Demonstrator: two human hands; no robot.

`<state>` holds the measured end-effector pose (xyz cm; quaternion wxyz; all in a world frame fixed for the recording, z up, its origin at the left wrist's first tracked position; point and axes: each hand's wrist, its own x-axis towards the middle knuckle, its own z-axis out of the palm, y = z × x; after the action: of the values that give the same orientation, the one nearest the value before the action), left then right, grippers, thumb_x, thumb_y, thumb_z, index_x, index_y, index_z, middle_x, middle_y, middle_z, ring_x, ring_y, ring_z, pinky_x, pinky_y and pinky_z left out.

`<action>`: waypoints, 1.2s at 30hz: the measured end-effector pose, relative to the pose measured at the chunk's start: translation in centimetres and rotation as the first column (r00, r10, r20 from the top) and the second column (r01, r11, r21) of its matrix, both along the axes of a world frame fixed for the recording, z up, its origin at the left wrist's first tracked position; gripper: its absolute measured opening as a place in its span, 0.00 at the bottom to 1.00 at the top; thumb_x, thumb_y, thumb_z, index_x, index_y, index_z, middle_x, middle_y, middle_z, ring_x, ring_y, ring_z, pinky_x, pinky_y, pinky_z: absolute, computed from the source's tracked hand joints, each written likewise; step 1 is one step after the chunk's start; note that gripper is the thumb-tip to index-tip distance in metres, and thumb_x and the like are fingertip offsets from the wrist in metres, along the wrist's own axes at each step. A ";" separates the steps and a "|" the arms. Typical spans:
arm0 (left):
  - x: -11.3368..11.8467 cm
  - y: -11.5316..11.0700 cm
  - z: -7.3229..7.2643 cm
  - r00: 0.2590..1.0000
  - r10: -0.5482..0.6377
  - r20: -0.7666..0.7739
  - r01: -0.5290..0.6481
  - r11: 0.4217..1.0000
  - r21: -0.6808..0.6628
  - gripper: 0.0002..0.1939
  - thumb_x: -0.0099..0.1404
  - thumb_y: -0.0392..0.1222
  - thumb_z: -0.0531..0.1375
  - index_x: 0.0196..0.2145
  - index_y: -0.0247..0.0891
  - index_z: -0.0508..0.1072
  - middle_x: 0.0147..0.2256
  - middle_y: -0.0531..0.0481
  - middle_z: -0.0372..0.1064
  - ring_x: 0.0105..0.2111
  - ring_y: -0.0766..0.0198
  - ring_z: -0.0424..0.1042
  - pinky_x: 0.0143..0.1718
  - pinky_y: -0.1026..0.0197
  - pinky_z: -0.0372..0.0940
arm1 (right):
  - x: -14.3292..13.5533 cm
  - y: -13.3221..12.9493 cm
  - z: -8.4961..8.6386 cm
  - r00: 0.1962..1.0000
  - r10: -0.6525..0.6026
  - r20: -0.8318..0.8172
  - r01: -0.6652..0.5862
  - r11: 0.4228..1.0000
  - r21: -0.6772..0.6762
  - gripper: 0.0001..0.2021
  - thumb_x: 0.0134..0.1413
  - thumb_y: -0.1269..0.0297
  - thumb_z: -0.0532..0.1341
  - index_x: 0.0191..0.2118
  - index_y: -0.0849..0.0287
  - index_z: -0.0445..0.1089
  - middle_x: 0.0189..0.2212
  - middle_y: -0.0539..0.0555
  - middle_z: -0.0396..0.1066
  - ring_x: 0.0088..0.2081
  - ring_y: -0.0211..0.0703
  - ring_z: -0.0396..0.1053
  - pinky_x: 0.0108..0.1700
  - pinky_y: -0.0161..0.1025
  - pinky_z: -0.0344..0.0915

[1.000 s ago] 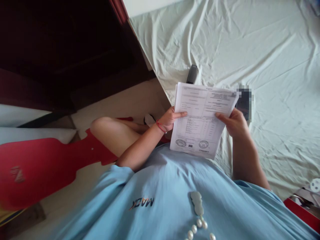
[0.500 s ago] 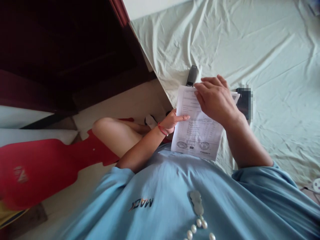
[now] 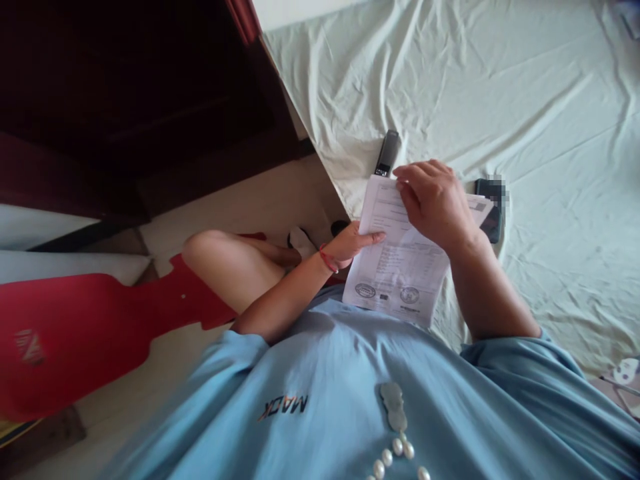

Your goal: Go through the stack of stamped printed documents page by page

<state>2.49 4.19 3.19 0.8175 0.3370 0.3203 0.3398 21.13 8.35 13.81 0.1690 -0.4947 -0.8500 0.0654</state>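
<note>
A stack of printed papers with round stamps near its lower edge is in front of my body. My left hand grips its left edge, the thumb lying on the top sheet and the other fingers hidden underneath. Across the upper part lies my right hand, its fingers bent at the top edge and closed on the sheets. Just beyond that edge, a dark stapler rests on the cloth, its near end close to the papers. A dark phone-like object, partly blurred out, lies beside my right wrist.
A wrinkled pale green sheet covers the surface ahead and to the right. To the left stands a red plastic chair. Dark furniture fills the upper left, above the tiled floor. Something white with dark spots shows at the right edge.
The papers and both hands have shifted slightly, with the upper part of the stack moving right. My right hand has come slightly lower over the top edge. Both hands remain on the papers.
</note>
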 end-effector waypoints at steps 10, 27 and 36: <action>-0.1 -0.1 0.2 0.996 0.086 -0.009 -0.087 0.995 -0.049 0.29 0.52 0.50 0.78 0.48 0.34 0.82 0.48 0.39 0.83 0.54 0.40 0.78 0.61 0.39 0.68 | 0.1 -1.4 -1.0 0.997 0.029 -0.074 -0.020 0.992 0.128 0.12 0.70 0.69 0.56 0.48 0.48 0.76 0.51 0.55 0.78 0.64 0.60 0.67 0.65 0.64 0.60; 0.3 -0.4 -0.3 0.999 0.035 -0.028 -0.036 0.999 -0.007 0.32 0.51 0.56 0.79 0.49 0.34 0.83 0.47 0.39 0.83 0.51 0.44 0.80 0.58 0.42 0.70 | 0.4 -1.0 -1.9 0.997 -0.031 -0.067 0.040 0.990 0.136 0.13 0.74 0.63 0.53 0.53 0.51 0.74 0.46 0.61 0.78 0.61 0.67 0.68 0.60 0.68 0.63; 0.7 -0.3 -0.3 0.973 0.217 0.082 -0.206 0.971 -0.118 0.31 0.60 0.68 0.70 0.42 0.34 0.84 0.42 0.38 0.84 0.56 0.40 0.79 0.56 0.43 0.74 | 1.3 -0.6 -2.0 0.963 0.016 -0.269 0.014 0.994 0.112 0.11 0.72 0.63 0.56 0.45 0.48 0.76 0.39 0.56 0.77 0.55 0.60 0.73 0.58 0.63 0.71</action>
<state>3.17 3.85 2.94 0.8080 0.2394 0.3335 0.4226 22.45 7.75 11.86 0.3107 -0.4704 -0.8216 0.0843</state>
